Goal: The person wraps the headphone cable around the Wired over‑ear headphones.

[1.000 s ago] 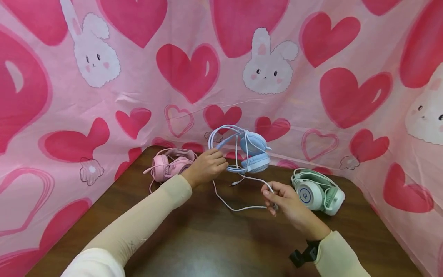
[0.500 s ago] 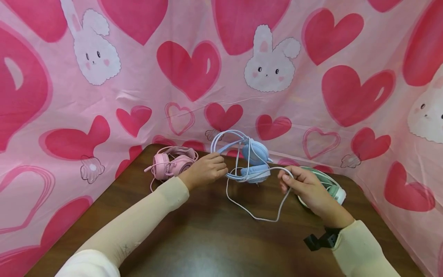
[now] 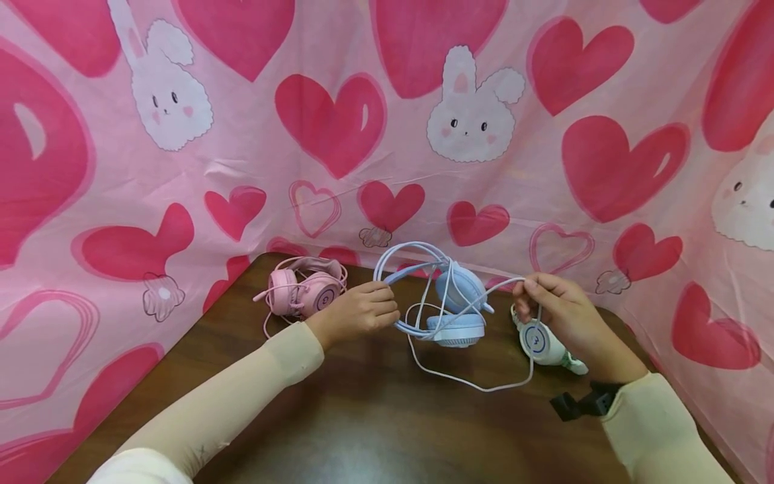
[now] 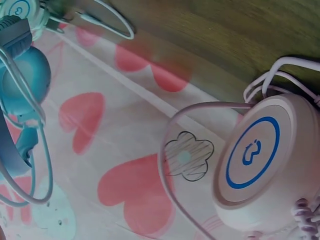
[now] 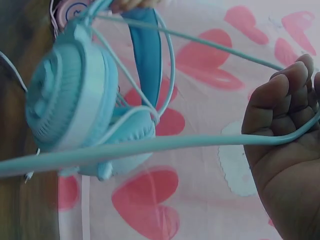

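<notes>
In the head view a pair of light blue headphones (image 3: 458, 331) is held up above the table, ear cups to the right. My left hand (image 3: 357, 310) grips its headband at the left side. Its pale cable (image 3: 484, 388) is partly looped around the band and cups. To the right, my right hand (image 3: 565, 316) pinches that cable between thumb and fingers, and a loose loop hangs below. The right wrist view shows the cable running across the curled fingers of my right hand (image 5: 282, 130), with the blue ear cups (image 5: 75, 95) beyond.
Pink headphones (image 3: 302, 289) lie on the brown table (image 3: 363, 417) behind my left hand. White-and-green headphones (image 3: 538, 343) lie behind my right hand, partly covered by it. A pink cloth (image 3: 242, 134) with hearts and rabbits hangs around the table.
My right hand has moved right and up with the cable, drawing out a larger loop. The blue headphones have shifted lower and slightly right, while my left hand keeps its grip.
</notes>
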The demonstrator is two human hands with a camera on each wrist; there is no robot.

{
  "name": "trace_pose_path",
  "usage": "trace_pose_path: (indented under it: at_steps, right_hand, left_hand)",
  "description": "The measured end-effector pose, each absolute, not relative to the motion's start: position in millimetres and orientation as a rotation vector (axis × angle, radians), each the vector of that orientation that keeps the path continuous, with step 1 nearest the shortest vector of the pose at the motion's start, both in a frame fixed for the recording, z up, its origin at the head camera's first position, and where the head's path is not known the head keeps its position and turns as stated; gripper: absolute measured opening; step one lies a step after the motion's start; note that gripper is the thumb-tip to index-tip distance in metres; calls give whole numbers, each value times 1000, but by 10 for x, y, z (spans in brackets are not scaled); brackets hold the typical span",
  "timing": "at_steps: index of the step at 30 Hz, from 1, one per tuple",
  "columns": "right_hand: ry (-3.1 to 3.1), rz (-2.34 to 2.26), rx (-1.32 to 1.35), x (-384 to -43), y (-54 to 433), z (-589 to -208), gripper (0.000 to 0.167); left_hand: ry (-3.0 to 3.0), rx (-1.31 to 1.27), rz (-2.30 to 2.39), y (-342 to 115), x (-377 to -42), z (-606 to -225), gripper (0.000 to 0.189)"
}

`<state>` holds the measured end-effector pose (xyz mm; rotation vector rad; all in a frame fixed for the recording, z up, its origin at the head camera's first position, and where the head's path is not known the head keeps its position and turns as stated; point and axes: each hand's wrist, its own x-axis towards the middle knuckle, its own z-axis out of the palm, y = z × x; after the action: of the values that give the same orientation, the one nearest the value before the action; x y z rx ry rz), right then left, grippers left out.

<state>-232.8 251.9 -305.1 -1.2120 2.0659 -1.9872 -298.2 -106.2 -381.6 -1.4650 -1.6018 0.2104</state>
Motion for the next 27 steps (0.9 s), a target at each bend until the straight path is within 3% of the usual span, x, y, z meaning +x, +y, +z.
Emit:
trace_pose_path:
  at_steps: [17, 27]
  right_hand:
    - [2411, -1963, -981, -2521, 2697, -3036, 20]
    - [2642, -1830, -837, -2590, 2694, -3022, 14]
  left_hand:
    - [-1491, -1516, 249, -1091, -2739, -3710, 38]
    - [-1390, -1551, 247, -1105, -2582, -3640, 30]
